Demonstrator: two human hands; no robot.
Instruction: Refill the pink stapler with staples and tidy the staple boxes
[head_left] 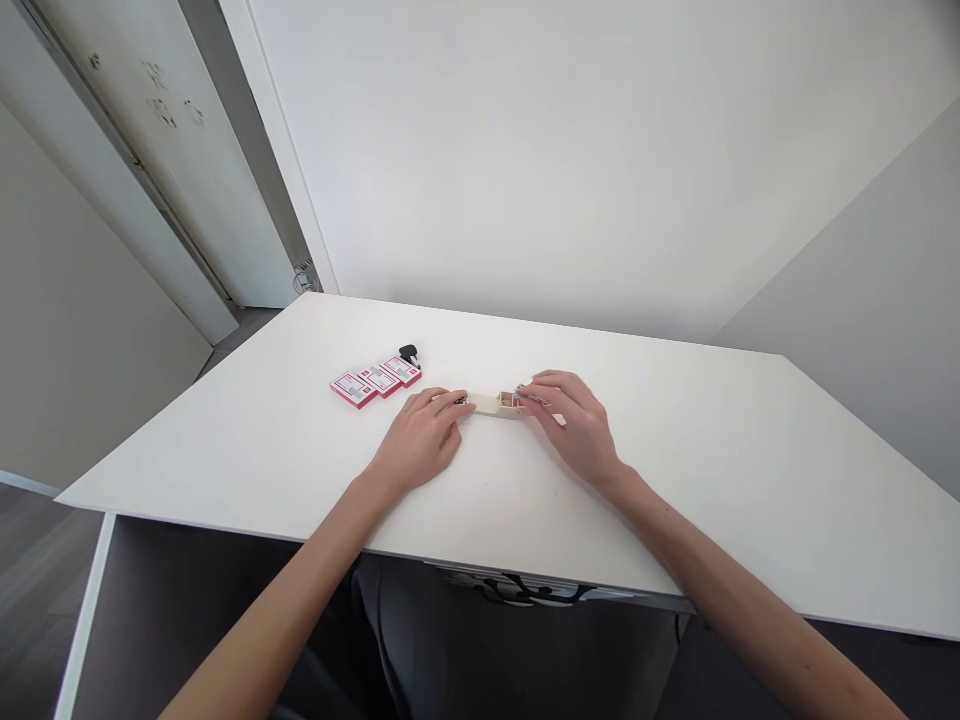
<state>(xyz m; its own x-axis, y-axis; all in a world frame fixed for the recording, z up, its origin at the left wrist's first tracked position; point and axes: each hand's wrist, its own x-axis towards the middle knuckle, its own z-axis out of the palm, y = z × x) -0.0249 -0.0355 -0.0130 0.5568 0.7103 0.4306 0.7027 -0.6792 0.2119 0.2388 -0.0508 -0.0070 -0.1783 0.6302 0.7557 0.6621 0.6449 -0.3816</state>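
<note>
A slim beige plastic piece point(486, 404) lies across the white desk between my hands, an open compartment showing toward its right end. My left hand point(426, 437) is closed on its left end, where a small dark metallic bit shows at the fingertips. At the other end my right hand point(574, 420) pinches a small shiny part point(522, 391) right at the compartment. My right fingers hide much of that part and the far end of the beige piece. I cannot tell what kind of device it is.
Several small red-and-white boxes point(379, 379) lie in a row on the desk point(675, 440), left of my hands. Beside them sits a small black object point(409, 353), perhaps a key fob. A white wall point(525, 160) rises behind the desk. Below the front edge are dark handles point(536, 590).
</note>
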